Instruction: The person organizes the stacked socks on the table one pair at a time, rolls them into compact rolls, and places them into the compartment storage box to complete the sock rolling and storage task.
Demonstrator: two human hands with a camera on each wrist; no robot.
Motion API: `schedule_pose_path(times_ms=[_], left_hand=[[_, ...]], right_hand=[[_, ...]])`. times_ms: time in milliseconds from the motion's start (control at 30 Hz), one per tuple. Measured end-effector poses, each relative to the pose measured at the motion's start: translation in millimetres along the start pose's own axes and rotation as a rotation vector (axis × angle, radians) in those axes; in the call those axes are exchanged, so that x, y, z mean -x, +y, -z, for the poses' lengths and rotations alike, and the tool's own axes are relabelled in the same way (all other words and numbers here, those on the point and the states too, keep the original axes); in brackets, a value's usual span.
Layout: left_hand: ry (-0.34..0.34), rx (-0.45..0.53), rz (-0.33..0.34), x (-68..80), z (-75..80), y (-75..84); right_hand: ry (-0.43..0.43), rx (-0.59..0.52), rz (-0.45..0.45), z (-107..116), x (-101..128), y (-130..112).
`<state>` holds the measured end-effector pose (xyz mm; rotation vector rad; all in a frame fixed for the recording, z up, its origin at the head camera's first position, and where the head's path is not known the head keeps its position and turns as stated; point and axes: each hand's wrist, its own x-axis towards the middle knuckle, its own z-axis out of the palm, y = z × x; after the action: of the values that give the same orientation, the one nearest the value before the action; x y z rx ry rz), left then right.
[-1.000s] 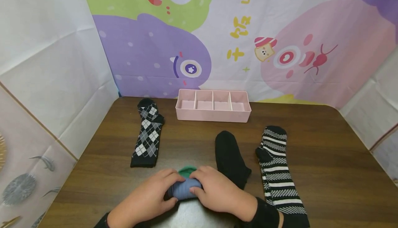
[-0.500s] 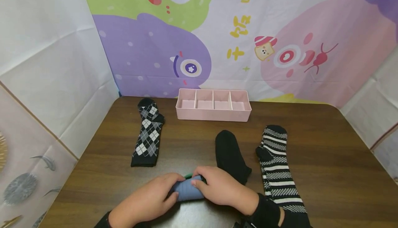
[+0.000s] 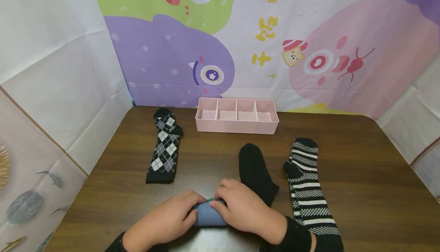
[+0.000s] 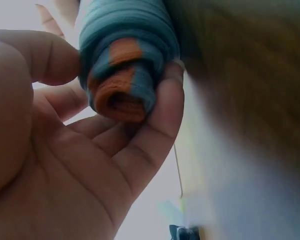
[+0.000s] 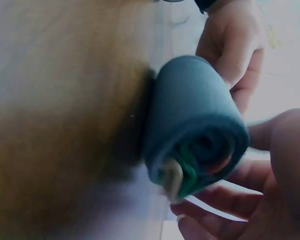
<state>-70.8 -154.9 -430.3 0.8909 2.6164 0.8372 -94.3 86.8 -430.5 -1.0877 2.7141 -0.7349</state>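
- Black-and-grey argyle knit sock (image 3: pixel 164 148) — lies flat on the left part of the dark wooden table (image 3: pixel 361 160), toe end toward the backdrop, well apart from both hands; it is untouched.
- Left hand (image 3: pixel 165 221) — fingers curl round the left end of the rolled blue knit sock bundle (image 3: pixel 209 214). In the left wrist view the thumb (image 4: pixel 45 57) and fingers (image 4: pixel 150 145) cup the bundle (image 4: pixel 126 60), whose orange inner layers show at the open end. The cupped hold appears to stop the roll from unwinding.
- Rolled bundle — sits on the near edge of the table, between the two hands, just in front of the person.
- Right hand (image 3: pixel 242 208) — fingers bend over the top and right end of the bundle, pressing it down. The right wrist view shows the spiral end (image 5: pixel 200 165) with green and orange layers inside, fingers (image 5: pixel 230 200) beneath it.
- Pink plastic four-compartment tray (image 3: pixel 237 126) — stands at the far edge, every compartment bare.
- Plain black sock (image 3: pixel 256 173) — lies just beside the right hand.
- Black-and-white striped sock (image 3: pixel 306 187) — lies right of it, flat.
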Motion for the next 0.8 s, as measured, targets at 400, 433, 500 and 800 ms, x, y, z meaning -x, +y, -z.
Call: schedule_pose_path(times_ms=[400, 433, 500, 800], left_hand=[[-0.047, 0.088, 0.119, -3.6, 0.6, 1.1], [-0.042, 0.085, 0.115, -3.4, 0.6, 1.0], [-0.025, 0.073, 0.105, -3.1, 0.7, 1.0], [0.075, -0.019, 0.049, -0.9, 2.5, 0.2]], right_hand=[[-0.039, 0.231, 0.109, 2.1, 4.3, -9.8], [-0.035, 0.238, 0.112, 1.8, 4.6, -9.8], [-0.039, 0.254, 0.12, 1.8, 5.2, -9.8], [-0.057, 0.206, 0.116, -0.6, 4.5, -10.5]])
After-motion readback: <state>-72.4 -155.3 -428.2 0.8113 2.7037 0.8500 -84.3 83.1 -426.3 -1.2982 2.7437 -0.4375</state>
